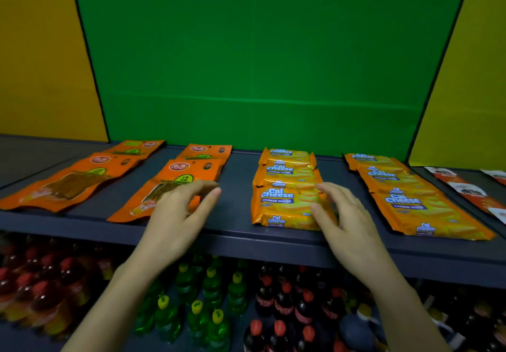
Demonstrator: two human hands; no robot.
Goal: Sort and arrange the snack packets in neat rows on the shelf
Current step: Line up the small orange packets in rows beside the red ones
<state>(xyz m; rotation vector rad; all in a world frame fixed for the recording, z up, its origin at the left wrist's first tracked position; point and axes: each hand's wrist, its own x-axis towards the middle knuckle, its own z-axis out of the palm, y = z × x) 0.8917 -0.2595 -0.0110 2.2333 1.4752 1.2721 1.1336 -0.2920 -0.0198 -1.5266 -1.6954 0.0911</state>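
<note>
Head view: my left hand point(179, 214), fingers loose and straight, hovered over an orange packet point(169, 187); my right hand point(347, 223), fingers spread, touched the front wafer pack point(282, 206).

L hand point(178, 214) & R hand point(347, 214): both bare. Forearms point(117, 297) bare too, down to btm frame edge. Fingers slender; nails too blurred to tell.

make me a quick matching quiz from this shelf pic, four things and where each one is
1 left hand
2 right hand
3 green plastic bottles with yellow caps
4 red and white flat packets

a far right end of the dark shelf
b level below that shelf
c at the front yellow Cal Cheese wafer packet
d at the orange flat snack pouch

Pairs: 1-d, 2-c, 3-b, 4-a
</note>
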